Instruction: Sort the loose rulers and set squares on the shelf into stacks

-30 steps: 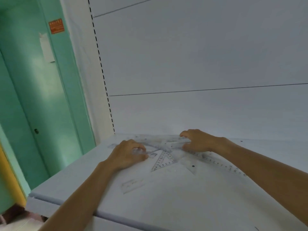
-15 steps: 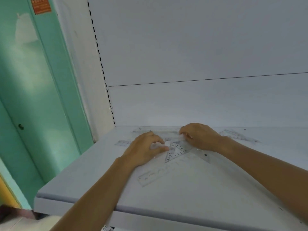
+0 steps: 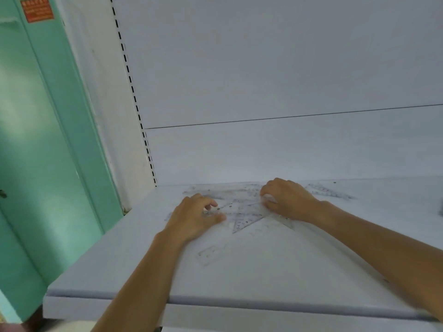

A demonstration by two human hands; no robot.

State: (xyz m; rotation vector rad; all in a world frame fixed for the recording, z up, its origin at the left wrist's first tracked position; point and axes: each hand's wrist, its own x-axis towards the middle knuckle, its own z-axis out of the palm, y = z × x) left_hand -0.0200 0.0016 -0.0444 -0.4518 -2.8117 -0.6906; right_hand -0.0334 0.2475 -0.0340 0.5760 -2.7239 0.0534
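Lying held between left fingers point(image 3: 210, 204) and right fingers point(image 3: 265, 197), overlapping set squares point(image 3: 244, 219).

One shelf point(image 3: 263, 271) carries two hands, left hand point(image 3: 194, 218) and right hand point(image 3: 288, 200). One short ruler point(image 3: 212, 252) lies alone nearer, one set square point(image 3: 328, 191) alone far right. The overlapping clear pile point(image 3: 242, 212) between the hands defies counting.

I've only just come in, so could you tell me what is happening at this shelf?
A person seems to be gathering a pile of clear rulers and set squares at the back of the white shelf. The left hand and right hand curl their fingers on its two ends. One short ruler lies apart nearer the front, another set square to the right.
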